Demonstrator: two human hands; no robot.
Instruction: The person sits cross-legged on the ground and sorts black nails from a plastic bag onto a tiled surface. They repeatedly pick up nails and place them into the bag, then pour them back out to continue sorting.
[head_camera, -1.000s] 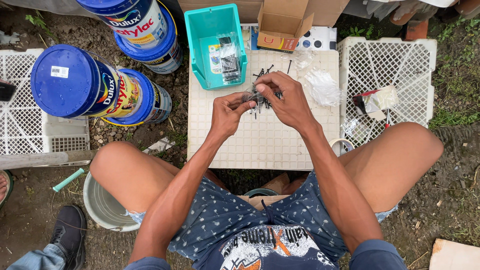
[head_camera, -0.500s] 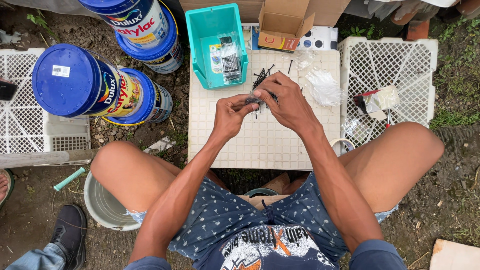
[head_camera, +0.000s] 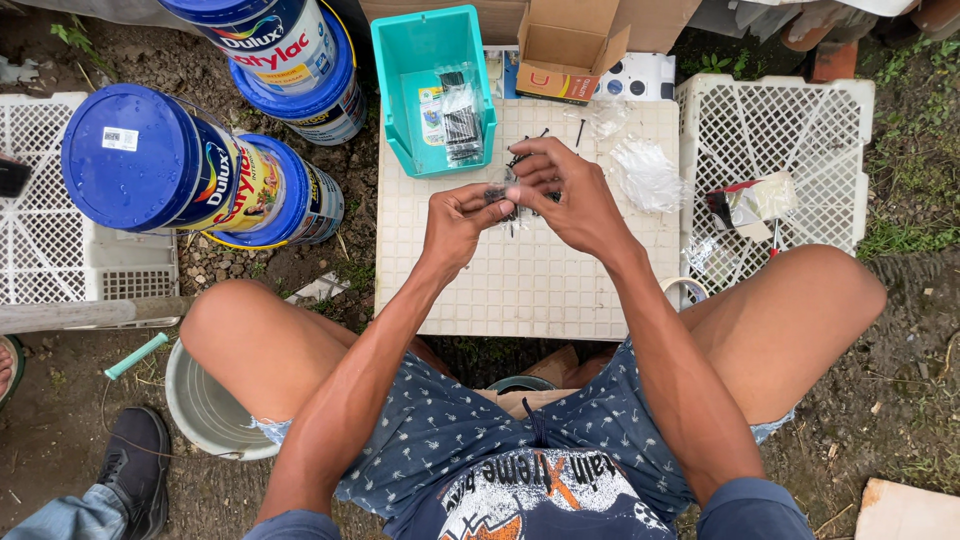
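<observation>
Black screws (head_camera: 520, 190): lying under both hands on the table (head_camera: 530, 280).
Left hand (head_camera: 455, 220): pinching screws.
Right hand (head_camera: 570, 195): pinching screws.

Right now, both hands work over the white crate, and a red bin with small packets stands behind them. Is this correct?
Not quite: the bin is teal, not red, as the head view shows. Both hands, left and right, do work over the white crate.
</observation>
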